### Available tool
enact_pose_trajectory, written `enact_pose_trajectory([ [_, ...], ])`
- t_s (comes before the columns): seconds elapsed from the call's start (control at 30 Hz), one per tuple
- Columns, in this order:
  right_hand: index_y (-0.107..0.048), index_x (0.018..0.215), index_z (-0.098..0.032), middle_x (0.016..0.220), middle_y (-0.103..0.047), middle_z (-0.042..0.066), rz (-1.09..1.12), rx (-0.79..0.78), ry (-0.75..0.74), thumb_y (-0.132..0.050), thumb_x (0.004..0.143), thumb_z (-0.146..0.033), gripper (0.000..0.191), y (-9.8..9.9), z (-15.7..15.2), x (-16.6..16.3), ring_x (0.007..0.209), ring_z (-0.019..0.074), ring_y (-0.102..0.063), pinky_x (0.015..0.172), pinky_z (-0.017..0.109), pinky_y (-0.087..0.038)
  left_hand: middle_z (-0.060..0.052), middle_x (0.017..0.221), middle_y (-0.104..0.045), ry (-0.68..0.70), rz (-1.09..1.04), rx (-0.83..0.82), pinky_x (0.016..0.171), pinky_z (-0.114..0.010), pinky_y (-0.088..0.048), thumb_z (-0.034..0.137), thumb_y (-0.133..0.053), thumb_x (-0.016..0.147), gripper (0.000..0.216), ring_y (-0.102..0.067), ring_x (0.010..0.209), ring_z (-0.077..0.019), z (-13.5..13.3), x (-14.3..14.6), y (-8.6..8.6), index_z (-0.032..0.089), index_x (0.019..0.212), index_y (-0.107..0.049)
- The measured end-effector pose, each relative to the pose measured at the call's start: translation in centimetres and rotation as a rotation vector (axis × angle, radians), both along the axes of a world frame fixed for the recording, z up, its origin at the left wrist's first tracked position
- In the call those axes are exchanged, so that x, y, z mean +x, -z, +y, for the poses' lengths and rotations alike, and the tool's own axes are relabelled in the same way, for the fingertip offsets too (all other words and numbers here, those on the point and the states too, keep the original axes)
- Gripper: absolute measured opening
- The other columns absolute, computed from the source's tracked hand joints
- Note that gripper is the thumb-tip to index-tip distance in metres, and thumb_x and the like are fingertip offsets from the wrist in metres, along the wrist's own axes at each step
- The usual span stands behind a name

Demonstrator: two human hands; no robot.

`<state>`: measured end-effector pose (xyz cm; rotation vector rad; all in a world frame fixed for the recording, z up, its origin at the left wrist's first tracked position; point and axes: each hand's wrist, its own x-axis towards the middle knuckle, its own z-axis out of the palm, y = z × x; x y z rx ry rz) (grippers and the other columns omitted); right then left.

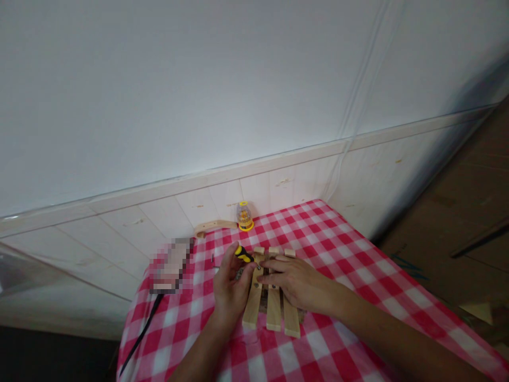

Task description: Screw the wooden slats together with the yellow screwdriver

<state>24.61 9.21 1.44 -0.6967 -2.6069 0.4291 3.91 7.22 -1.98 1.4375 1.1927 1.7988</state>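
Note:
My left hand point(231, 284) holds a short yellow and black screwdriver point(243, 254) between thumb and fingers, its tip end pointing down toward a light wooden slat point(251, 310). A small dark screw head point(256, 285) shows in that slat. Across the slats lies my right hand point(292, 277), fingers stretched out and slightly apart, their tips close to the left thumb. Beside the first slat are a middle slat point(273, 313) and a right slat point(291, 321), side by side and partly hidden under the right hand. What lies beneath the slats is mostly covered.
A red-and-white checked cloth point(338, 350) covers the table, which stands against a panelled wall point(254, 185). Near the wall are a clear, yellow-based bit holder point(245, 217) and a curved wooden piece point(217, 225). A blurred-out device point(173, 265) with a black cable point(145, 331) lies left.

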Motion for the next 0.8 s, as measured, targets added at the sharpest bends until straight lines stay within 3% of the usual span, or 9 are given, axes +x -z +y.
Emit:
enact_pose_trajectory([
  [0.3,-0.079,0.122,-0.025,0.138,-0.075,0.009,-0.008,0.018,-0.001,-0.067,0.099,-0.011,0.029,-0.44,-0.11,0.01,0.137,0.0255,-0.064,0.118,0.043,-0.050,-0.012,0.113,-0.085,0.083,0.016,-0.059,0.084,-0.035,-0.070,0.047,-0.076,0.099,0.061,-0.085,0.098,-0.0251,-0.58,-0.19,-0.76,0.022,0.151,-0.054],
  [0.6,-0.079,0.123,-0.026,0.140,-0.074,0.008,-0.019,0.027,0.002,-0.067,0.100,-0.011,0.029,-0.03,-0.01,-0.01,0.140,0.0248,-0.063,0.120,0.043,-0.048,-0.013,0.119,-0.083,0.184,-0.008,-0.082,0.091,-0.036,-0.068,0.047,-0.071,0.102,0.055,-0.083,0.108,-0.0253,-0.53,-0.44,-0.48,0.023,0.149,-0.056],
  [0.8,-0.077,0.126,-0.025,0.138,-0.075,0.009,-0.031,0.020,-0.008,-0.067,0.100,-0.012,0.031,-0.05,0.06,0.07,0.138,0.0258,-0.064,0.118,0.044,-0.050,-0.013,0.117,-0.083,0.181,-0.031,-0.074,0.091,-0.037,-0.068,0.043,-0.073,0.102,0.067,-0.083,0.104,-0.0246,-0.55,-0.12,-1.11,0.025,0.160,-0.047],
])
